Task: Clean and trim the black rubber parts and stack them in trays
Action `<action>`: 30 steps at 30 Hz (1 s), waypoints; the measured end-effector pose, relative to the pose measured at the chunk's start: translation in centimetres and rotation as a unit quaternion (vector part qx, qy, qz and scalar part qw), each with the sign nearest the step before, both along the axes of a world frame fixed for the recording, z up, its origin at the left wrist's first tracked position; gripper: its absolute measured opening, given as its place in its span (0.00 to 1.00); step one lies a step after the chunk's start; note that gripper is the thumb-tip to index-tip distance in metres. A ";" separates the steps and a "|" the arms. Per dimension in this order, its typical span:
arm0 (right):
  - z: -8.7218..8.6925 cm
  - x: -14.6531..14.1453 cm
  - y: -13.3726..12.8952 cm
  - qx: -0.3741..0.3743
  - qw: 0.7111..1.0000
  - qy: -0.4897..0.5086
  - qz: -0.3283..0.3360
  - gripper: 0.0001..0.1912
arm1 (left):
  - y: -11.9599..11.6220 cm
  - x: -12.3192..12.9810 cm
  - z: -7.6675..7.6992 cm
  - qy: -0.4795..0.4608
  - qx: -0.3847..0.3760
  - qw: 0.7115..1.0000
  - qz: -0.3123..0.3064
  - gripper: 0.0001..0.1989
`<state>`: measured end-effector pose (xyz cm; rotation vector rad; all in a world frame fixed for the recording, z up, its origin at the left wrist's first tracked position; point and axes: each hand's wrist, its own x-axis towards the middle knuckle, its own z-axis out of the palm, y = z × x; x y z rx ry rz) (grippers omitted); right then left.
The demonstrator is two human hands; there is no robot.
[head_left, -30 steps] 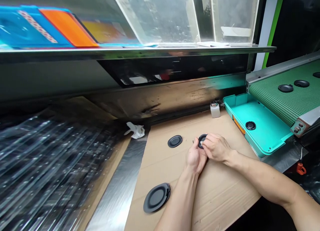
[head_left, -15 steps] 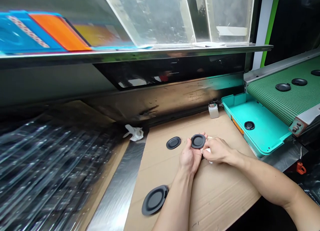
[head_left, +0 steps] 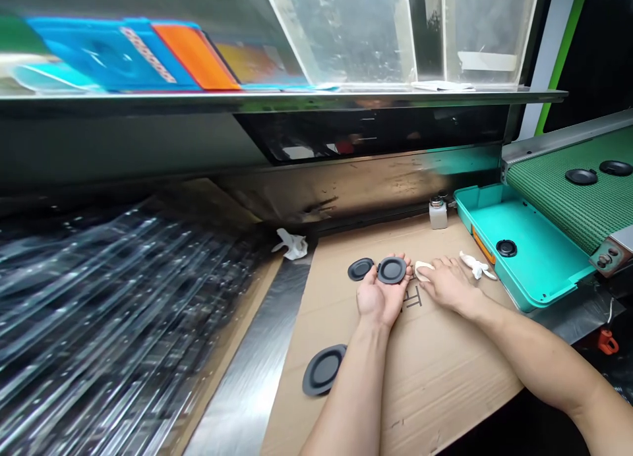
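- Left grip [head_left: 378,301]: palm up, fingers spread under 1 black disc [head_left: 392,270], which lies on them.
- Right grip [head_left: 451,286]: palm down, fingertips at 1 white pad [head_left: 424,271] — whether they pinch it, I cannot tell.
- Left of the left grip: 1 dark disc [head_left: 361,269] on the cardboard-covered surface [head_left: 445,370].
- Right of the right grip: 1 white cloth [head_left: 477,267], then a teal tray [head_left: 539,255].
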<state>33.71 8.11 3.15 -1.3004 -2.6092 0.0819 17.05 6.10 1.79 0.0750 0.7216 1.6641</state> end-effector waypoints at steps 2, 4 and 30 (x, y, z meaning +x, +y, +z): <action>-0.4 -0.3 0.0 0.002 0.999 0.050 -0.019 0.16 | 0.1 0.1 -0.1 0.005 -0.001 1.000 0.008 0.19; -0.7 -0.7 -0.1 0.017 0.993 0.114 -0.026 0.18 | 0.1 0.5 -0.2 0.012 0.000 1.000 0.009 0.19; -1.4 -0.2 0.6 0.008 0.997 0.034 -0.069 0.16 | -0.6 0.3 0.9 -0.027 0.000 0.998 -0.057 0.24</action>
